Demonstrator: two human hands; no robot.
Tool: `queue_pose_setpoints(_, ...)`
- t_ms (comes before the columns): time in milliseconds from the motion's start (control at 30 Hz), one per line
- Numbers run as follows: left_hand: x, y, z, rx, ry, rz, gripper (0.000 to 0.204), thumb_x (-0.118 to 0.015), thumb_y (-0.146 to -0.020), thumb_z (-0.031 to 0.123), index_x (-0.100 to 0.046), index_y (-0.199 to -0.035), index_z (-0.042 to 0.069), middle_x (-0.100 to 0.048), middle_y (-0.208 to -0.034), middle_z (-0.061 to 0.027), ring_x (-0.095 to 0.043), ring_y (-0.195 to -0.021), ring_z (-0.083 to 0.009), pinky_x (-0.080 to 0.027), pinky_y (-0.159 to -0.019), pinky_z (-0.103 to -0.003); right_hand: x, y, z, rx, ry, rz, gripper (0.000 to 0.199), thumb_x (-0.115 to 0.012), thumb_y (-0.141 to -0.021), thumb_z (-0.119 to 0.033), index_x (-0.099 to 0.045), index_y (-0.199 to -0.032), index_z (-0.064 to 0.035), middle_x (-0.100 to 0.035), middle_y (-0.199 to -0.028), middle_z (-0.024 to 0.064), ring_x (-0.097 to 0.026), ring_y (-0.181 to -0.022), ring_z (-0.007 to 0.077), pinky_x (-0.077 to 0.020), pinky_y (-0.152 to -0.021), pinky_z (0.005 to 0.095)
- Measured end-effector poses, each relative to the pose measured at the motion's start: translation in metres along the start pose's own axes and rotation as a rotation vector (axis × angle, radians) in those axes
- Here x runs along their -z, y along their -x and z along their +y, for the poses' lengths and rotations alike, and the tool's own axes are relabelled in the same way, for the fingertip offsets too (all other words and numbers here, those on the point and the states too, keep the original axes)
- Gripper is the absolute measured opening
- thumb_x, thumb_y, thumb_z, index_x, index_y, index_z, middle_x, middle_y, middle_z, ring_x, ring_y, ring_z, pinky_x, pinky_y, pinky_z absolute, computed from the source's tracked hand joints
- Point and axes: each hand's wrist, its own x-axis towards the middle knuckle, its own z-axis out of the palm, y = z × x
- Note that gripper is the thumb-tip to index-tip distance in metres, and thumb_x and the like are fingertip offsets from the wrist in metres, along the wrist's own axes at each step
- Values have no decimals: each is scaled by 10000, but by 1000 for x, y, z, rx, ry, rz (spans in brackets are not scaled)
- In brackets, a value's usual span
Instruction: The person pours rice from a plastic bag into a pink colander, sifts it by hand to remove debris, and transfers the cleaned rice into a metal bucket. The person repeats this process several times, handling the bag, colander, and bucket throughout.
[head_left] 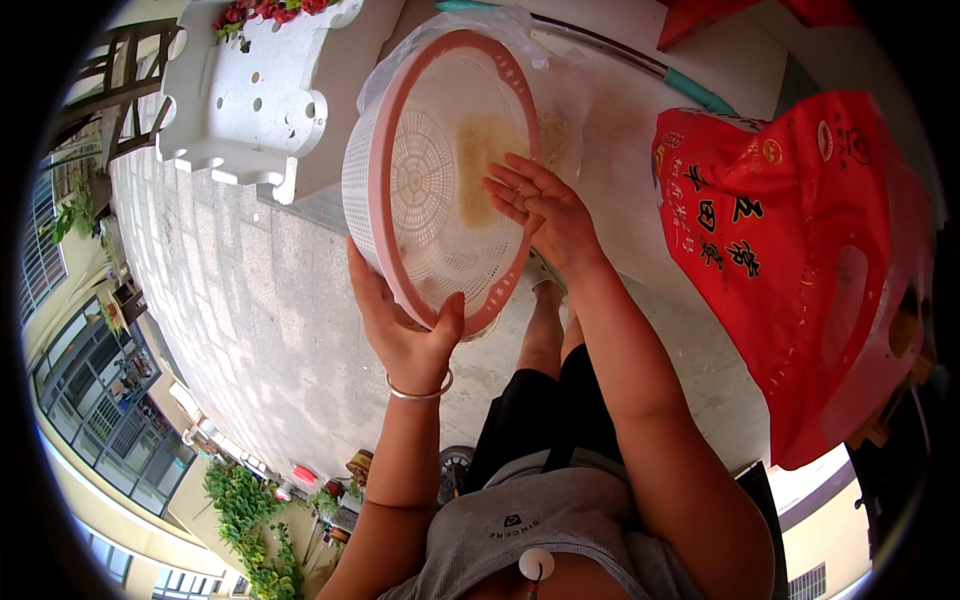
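Note:
A white plastic colander (379, 200) with a pink rim is tilted up on its side in front of me. My left hand (405, 335) grips its lower left rim, thumb over the edge and fingers behind the wall. Inside, a patch of pale, fine grains (480, 160) lies toward the right side. My right hand (555, 215) is at the right rim, palm up, fingers stretched over the colander's opening. Small bits seem to cling to those fingers; what they are is too small to tell. Behind the colander is a clear plastic sheet (515, 25) with more grains (553, 140) beside the rim.
On the right stands a large red plastic bag (740, 210) with a cut-out handle. A rod with teal ends (690, 88) lies at the back. A white planter (260, 100) with red flowers (265, 12) stands at the far left, above pale paving (215, 270).

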Motion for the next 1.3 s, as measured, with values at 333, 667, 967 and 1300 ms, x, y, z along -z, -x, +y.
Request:
queue_pose_setpoints(333,1,-1,-2,-7,-15,-1,1084,-756,-620,96,-121,-1489,-32,-350,-1431,-193,-383,-1308,-281,-325,-1075,-389,-22,-7,-6,19,245,193,518,-348,-881,72,-355,-1400,59,-408,-1420,225,-518,-1236,339,-433,-1042,380)
queue_pose_setpoints(667,2,-2,-4,-12,-13,-11,1078,-756,-620,96,-133,-1491,-26,-350,-1436,-184,-384,-1311,-282,-332,-1072,-393,-23,6,-18,1,245,167,443,-366,-875,45,-484,-1302,55,-530,-1308,219,-597,-1137,330,-495,-946,369)
queue_pose_setpoints(967,6,-12,-7,-67,-62,-22,1073,-752,-616,96,-139,-1485,-39,-349,-1433,-187,-384,-1311,-281,-347,-1056,-392,16,111,66,-454,293,198,314,-418,-805,-18,-630,-1035,-7,-682,-1045,138,-681,-888,226,-526,-836,336)
queue_pose_setpoints(1300,0,-10,0,-85,-120,-16,1079,-751,-608,68,-129,-1483,-47,-338,-1430,-201,-384,-1309,-289,-398,-1028,-398,-30,89,137,-267,1226,-158,441,-616,-795,-202,-525,-1174,5,-601,-1098,226,-572,-1037,383,-471,-854,446)
